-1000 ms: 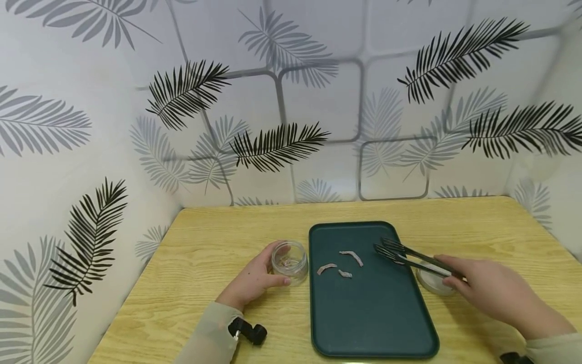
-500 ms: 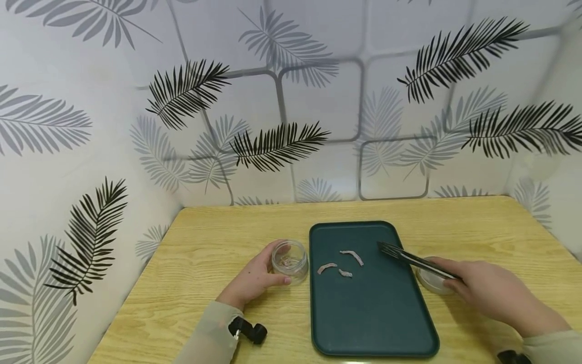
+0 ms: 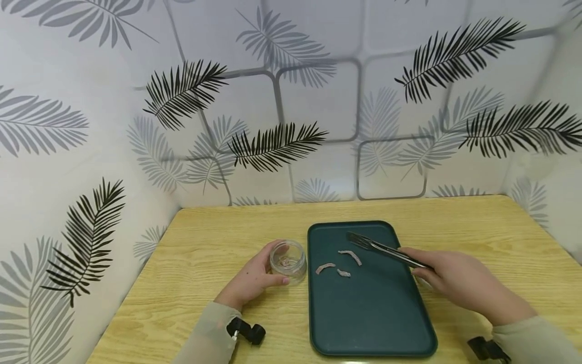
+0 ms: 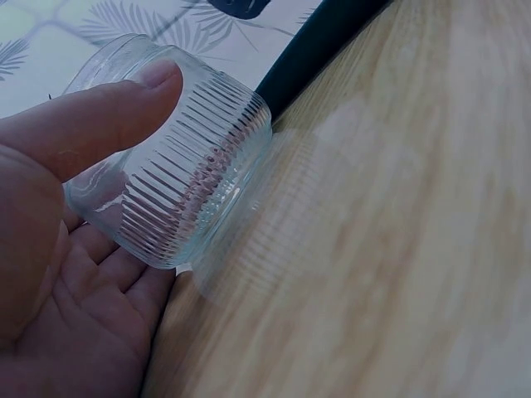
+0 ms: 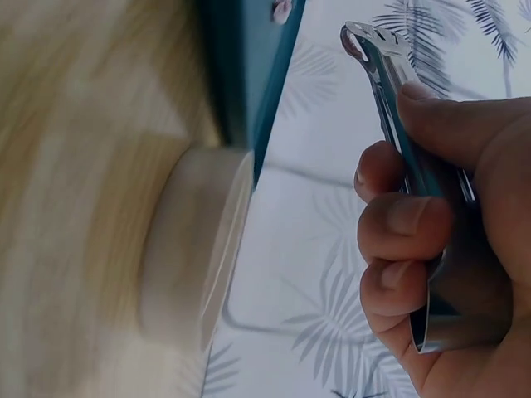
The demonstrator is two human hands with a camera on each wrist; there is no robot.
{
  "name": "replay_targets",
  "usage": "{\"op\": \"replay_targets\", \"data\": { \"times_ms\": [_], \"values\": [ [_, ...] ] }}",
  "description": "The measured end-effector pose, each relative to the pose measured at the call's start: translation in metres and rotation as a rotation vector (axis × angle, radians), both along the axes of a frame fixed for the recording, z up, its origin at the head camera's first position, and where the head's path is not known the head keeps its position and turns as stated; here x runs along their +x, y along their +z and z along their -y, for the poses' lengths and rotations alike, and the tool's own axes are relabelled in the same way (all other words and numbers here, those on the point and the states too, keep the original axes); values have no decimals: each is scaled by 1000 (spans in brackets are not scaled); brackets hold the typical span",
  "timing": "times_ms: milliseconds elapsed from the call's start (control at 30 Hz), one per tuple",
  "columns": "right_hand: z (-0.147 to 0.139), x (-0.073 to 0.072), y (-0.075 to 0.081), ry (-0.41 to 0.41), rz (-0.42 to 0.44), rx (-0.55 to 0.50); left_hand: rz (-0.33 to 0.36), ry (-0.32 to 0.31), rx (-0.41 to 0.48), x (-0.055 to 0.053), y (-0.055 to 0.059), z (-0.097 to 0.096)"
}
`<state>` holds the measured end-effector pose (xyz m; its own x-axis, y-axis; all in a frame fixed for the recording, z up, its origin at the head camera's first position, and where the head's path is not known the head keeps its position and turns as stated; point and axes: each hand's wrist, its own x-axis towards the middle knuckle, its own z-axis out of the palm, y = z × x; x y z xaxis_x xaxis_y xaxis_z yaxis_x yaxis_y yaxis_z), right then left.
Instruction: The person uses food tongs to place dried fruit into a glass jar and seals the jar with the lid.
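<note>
My left hand (image 3: 254, 278) holds a small clear glass jar (image 3: 296, 274) on the table, left of the tray, with the thumb along its near side. Reddish-brown bits lie at the bottom of this ribbed jar (image 4: 153, 178) in the left wrist view. Metal tongs (image 3: 386, 249) are gripped in my right hand (image 3: 464, 283), their arms squeezed close together and their tips over the tray's upper part. On the dark green tray (image 3: 368, 313) lie a long pale strip (image 3: 352, 257), a curved strip (image 3: 325, 267) and a short piece (image 3: 343, 273). The tong tips hover beyond these strips.
A shallow round container (image 5: 187, 249) stands on the wood-grain table (image 3: 218, 237) right of the tray, mostly hidden by my right hand in the head view. Behind the table rises a leaf-patterned wall (image 3: 318, 101).
My right hand has moved left with the tongs, whose tips have come from the tray's right edge toward its upper middle. The tong arms have closed together. My left hand stays on the jar.
</note>
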<state>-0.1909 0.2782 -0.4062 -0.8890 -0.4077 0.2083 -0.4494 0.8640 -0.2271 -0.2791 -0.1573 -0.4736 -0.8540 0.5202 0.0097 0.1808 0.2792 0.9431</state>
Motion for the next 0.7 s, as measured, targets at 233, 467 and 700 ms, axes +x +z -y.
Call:
{"op": "replay_targets", "data": {
  "times_ms": [233, 467, 700],
  "values": [
    [22, -4, 8, 42, 27, -12, 25, -2, 16, 0, -1, 0],
    [49, -9, 14, 110, -1, -17, 16, -5, 19, 1, -1, 1],
    [77, -15, 19, 174, -44, -18, 7, -10, 20, 0, 0, 0]
  ]
}}
